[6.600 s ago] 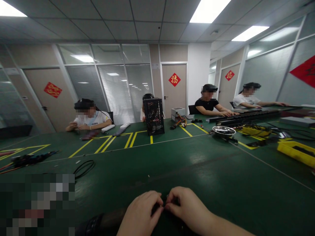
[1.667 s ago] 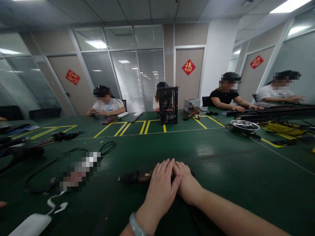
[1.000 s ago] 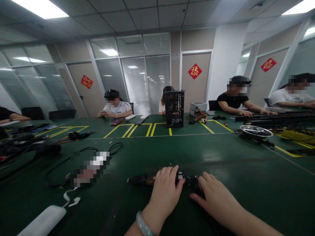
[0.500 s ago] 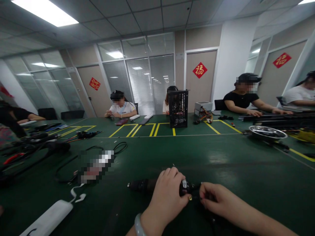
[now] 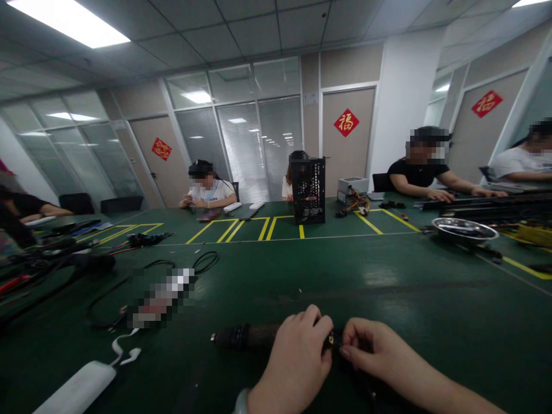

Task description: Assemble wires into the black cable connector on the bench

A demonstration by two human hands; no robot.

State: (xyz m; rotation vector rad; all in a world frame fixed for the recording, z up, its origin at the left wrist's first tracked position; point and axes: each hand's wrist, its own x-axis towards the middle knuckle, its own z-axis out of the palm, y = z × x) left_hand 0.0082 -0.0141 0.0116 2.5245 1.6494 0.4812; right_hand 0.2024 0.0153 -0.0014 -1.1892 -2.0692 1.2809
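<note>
A dark electric screwdriver (image 5: 263,336) lies sideways on the green table, its metal tip pointing left. My left hand (image 5: 297,356) is closed over its rear part and hides much of that end. By my left fingertips shows a small brass-coloured fitting (image 5: 331,340). My right hand (image 5: 371,345) pinches the black cable (image 5: 338,339) close behind the screwdriver's tail. Whether the fitting is joined to the screwdriver I cannot tell.
To the left lie a blurred-out object (image 5: 161,299) with a black cord and a white power strip (image 5: 81,385). Farther back stand a black computer case (image 5: 308,190), a power supply (image 5: 353,185) and a metal bowl (image 5: 466,230). Several people sit around the table.
My right hand has moved left, closer to the screwdriver's tail. My left hand has shifted toward the tail, and the brass-coloured fitting now sits at its fingertips. The view has turned slightly.
</note>
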